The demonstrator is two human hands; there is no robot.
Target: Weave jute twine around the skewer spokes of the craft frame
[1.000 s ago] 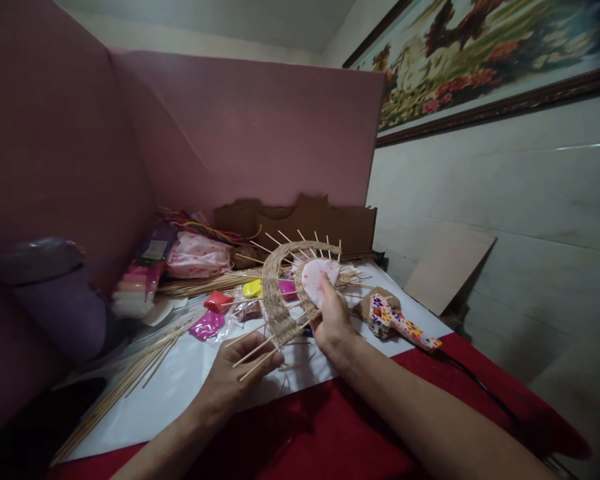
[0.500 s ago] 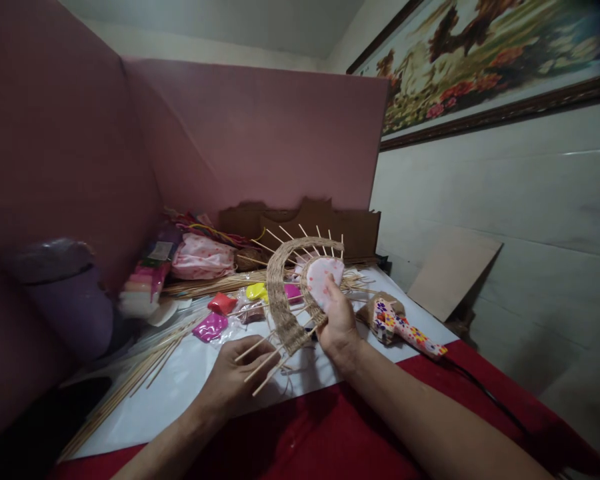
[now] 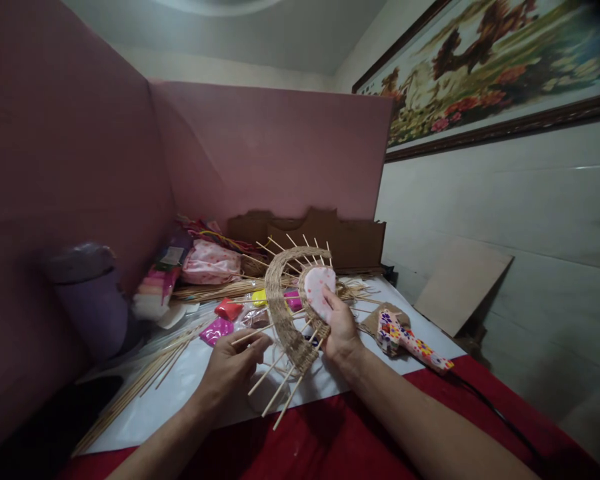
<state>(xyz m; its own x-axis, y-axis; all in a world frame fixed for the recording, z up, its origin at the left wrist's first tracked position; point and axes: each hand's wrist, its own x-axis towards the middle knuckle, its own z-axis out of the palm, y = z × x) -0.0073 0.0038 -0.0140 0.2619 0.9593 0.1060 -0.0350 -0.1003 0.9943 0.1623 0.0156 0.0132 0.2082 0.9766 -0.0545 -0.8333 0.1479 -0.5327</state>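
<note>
My right hand (image 3: 343, 333) grips a half-round woven twine piece (image 3: 279, 300), its thumb pressed on the pink-dotted fabric pad (image 3: 319, 293) in the middle. Thin wooden sticks (image 3: 276, 393) radiate from the pad through the curved twine band and jut past its outer edge. At the band's lower left is my left hand (image 3: 237, 360), its fingers pinched together beside the stick ends. One stick crosses in front of these fingertips. What the left fingers hold is hard to make out. Loose strands of twine hang beneath the band.
A flower-patterned glue gun (image 3: 415, 340) with a black cord lies at right on cardboard. Behind the hands are red (image 3: 229, 309), yellow and magenta packets. Loose sticks (image 3: 140, 380) lie at left, near a purple bottle (image 3: 93, 300). Torn cardboard (image 3: 350, 240) stands at the back.
The woven piece has turned slightly, its lower end swinging down and right. My left hand has shifted to a stick higher along the band. The camera view has tilted up a little.
</note>
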